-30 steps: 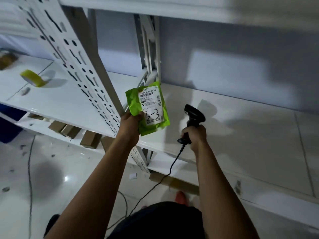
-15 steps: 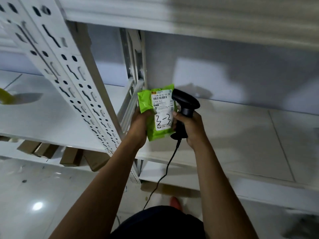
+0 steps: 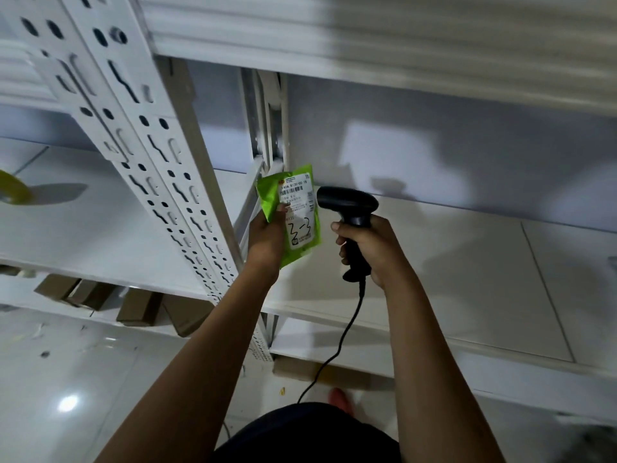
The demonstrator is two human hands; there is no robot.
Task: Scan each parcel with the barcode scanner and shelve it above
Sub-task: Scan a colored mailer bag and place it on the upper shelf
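**Over the shelf edge: getting a clean read off the green parcel**

Above the front of the shelf [image 3: 467,262], your left grip [image 3: 267,237] is clamped on the green parcel [image 3: 302,225]. It holds the parcel up in the air, just right of the slotted post [image 3: 160,168]. Your right grip [image 3: 370,248] is wrapped round the handle of the scanner [image 3: 347,202], and the cable [image 3: 337,349] drops away toward the floor. Scanner and parcel sit just beside each other, not touching.

This looks like the scan itself, with the shelving not yet done. To do it well:

- Your left thumb lies on the left edge of the white label [image 3: 297,195]. Slide it onto bare green so that no print is covered.
- The pouch is soft and creased near the top. Pull it flat, so the label does not bow or catch glare.
- Aim the scanner's nose squarely at the label, not along its face. At present it sits beside the label's upper half, and the print there is too blurred to show where the bars are.
- Hold both grips steady until the read registers.

The parcel stands nearly upright, leaning a little to the right. Its long axis runs from your left grip up toward the back of the shelf. The labelled face is turned toward you, with the printed code at the top end and the handwritten mark lower down.
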